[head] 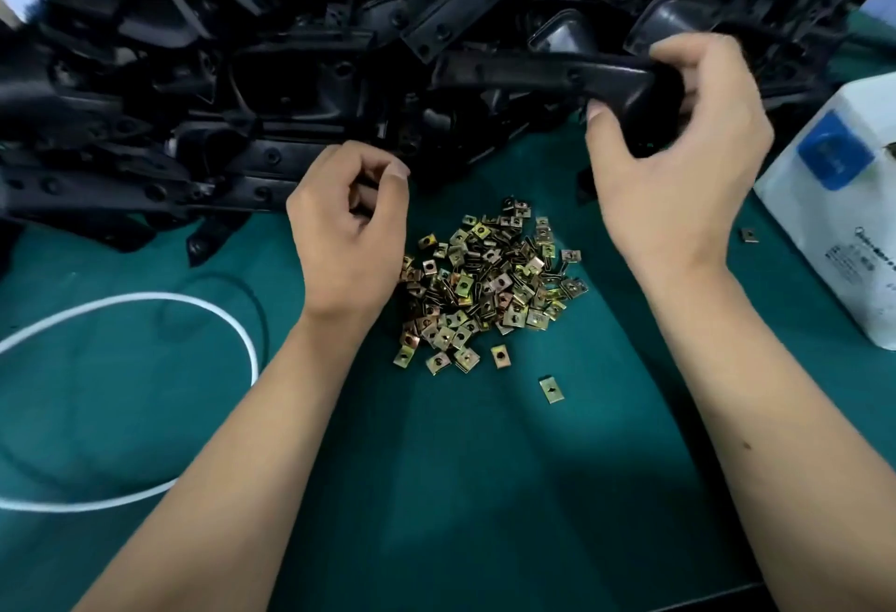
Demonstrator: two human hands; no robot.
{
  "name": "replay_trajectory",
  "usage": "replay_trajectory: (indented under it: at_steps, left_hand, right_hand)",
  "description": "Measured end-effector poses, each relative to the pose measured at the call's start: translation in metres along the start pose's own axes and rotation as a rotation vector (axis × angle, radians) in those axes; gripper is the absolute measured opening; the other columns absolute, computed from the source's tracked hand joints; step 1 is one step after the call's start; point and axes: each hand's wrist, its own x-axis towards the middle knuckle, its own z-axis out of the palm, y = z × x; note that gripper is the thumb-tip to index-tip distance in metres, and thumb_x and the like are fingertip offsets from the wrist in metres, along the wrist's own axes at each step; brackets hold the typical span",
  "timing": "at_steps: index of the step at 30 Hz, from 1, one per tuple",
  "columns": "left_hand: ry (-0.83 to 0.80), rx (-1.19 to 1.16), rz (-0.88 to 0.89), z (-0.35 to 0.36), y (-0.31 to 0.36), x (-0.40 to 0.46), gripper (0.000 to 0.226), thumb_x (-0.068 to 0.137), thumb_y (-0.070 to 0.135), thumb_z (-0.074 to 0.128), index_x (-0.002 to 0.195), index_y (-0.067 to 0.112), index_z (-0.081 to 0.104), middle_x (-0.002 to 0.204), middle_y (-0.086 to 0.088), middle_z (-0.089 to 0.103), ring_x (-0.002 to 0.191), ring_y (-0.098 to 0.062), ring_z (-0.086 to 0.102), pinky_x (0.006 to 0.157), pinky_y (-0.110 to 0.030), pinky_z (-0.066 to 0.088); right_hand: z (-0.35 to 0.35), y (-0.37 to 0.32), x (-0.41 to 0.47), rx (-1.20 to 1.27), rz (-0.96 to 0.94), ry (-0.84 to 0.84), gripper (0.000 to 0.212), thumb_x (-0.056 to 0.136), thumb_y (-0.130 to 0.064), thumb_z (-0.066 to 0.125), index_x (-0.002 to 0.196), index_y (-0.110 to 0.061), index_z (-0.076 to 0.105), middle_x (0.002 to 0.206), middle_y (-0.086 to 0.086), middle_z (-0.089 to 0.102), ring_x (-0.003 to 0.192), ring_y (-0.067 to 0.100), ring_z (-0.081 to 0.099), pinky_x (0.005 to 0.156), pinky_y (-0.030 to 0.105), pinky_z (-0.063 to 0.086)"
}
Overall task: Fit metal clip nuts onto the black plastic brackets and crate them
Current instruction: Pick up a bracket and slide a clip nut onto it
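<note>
A large heap of black plastic brackets fills the far half of the green table. My right hand grips the thick end of one long black bracket, held just above the heap's near edge. My left hand hovers left of it with fingers curled; I cannot see anything between its fingertips. A pile of brass-coloured metal clip nuts lies on the table between my two wrists, with a few loose nuts strewn nearer to me.
A white bag with a blue label stands at the right edge, a single nut beside it. A white cord loop lies on the green table cover at the left. No crate is in view.
</note>
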Motion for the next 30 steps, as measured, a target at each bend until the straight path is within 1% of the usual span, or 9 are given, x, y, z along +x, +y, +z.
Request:
replay_trajectory:
  at_steps: [3,7,10,12,14,16,20,25,30]
  left_hand:
    - [-0.027,-0.053,0.014,0.001,0.002,-0.002,0.013,0.097,0.014,0.059,0.088,0.016,0.069,0.073,-0.010,0.064,0.058,-0.026,0.056,0.053,-0.041,0.044]
    - [-0.198,-0.217,0.049,0.002,0.006,-0.006,0.019,0.098,0.023,0.064,0.114,0.015,0.069,0.096,-0.006,0.069,0.078,-0.021,0.064,0.063,-0.039,0.054]
    - [-0.383,-0.505,-0.068,0.001,0.014,-0.006,0.042,0.096,0.033,0.070,0.136,0.022,0.060,0.122,-0.009,0.068,0.102,-0.017,0.064,0.078,-0.032,0.054]
    - [-0.447,-0.624,-0.124,0.000,0.022,-0.006,0.029,0.099,0.018,0.068,0.128,0.022,0.067,0.111,-0.002,0.075,0.089,-0.014,0.070,0.067,-0.027,0.057]
    - [-0.360,-0.665,-0.158,-0.002,0.027,-0.005,0.018,0.099,0.010,0.064,0.108,0.020,0.077,0.097,0.000,0.078,0.083,-0.016,0.072,0.072,-0.032,0.061]
    - [-0.190,-0.722,-0.253,-0.006,0.027,-0.001,0.014,0.102,0.012,0.060,0.100,0.015,0.073,0.099,-0.005,0.077,0.093,-0.025,0.071,0.086,-0.046,0.061]
    - [-0.022,-0.722,-0.391,-0.016,0.021,0.008,0.012,0.112,0.027,0.046,0.110,0.018,0.053,0.116,-0.027,0.070,0.091,-0.039,0.071,0.071,-0.043,0.062]
    - [0.007,-0.795,-0.476,-0.018,0.013,0.011,0.011,0.111,0.026,0.046,0.118,0.017,0.049,0.127,-0.029,0.066,0.090,-0.035,0.070,0.067,-0.034,0.059]
    - [-0.074,-0.954,-0.576,-0.015,0.007,0.011,0.022,0.100,0.012,0.064,0.119,0.012,0.053,0.111,-0.015,0.071,0.094,-0.028,0.073,0.075,-0.031,0.060]
  right_hand:
    - [0.005,-0.008,-0.007,0.248,0.129,-0.078,0.032,0.089,-0.038,0.073,0.105,-0.013,0.063,0.087,-0.004,0.068,0.081,0.013,0.065,0.076,0.041,0.055]
    - [0.008,-0.025,-0.018,0.694,0.418,-0.553,0.034,0.093,-0.047,0.068,0.098,-0.014,0.064,0.088,0.033,0.066,0.071,0.043,0.069,0.057,0.044,0.057]
    - [0.010,-0.036,-0.028,0.886,0.505,-0.872,0.043,0.100,-0.047,0.056,0.109,-0.005,0.061,0.082,0.024,0.073,0.059,0.035,0.070,0.047,0.034,0.053]
    - [0.014,-0.041,-0.036,0.934,0.498,-0.945,0.037,0.105,-0.045,0.050,0.114,-0.014,0.067,0.081,0.019,0.072,0.055,0.030,0.068,0.042,0.029,0.050]
    - [0.019,-0.043,-0.042,0.864,0.451,-0.887,0.032,0.107,-0.043,0.048,0.114,-0.019,0.069,0.079,0.018,0.071,0.056,0.033,0.068,0.043,0.032,0.050]
    - [0.022,-0.037,-0.043,0.573,0.248,-0.780,0.029,0.104,-0.043,0.053,0.100,-0.018,0.066,0.074,0.011,0.070,0.059,0.030,0.069,0.048,0.033,0.051]
    - [0.018,-0.026,-0.037,0.048,-0.185,-0.937,0.024,0.089,-0.051,0.071,0.083,-0.028,0.070,0.078,-0.014,0.064,0.083,0.003,0.054,0.073,0.028,0.043]
    - [0.010,-0.027,-0.028,0.004,-0.173,-1.134,0.022,0.074,-0.053,0.082,0.084,-0.035,0.074,0.096,-0.014,0.063,0.103,0.011,0.052,0.094,0.033,0.043]
    - [0.012,-0.030,-0.029,0.067,-0.162,-1.123,0.015,0.077,-0.034,0.088,0.079,-0.032,0.073,0.090,-0.013,0.067,0.100,0.013,0.056,0.093,0.035,0.044]
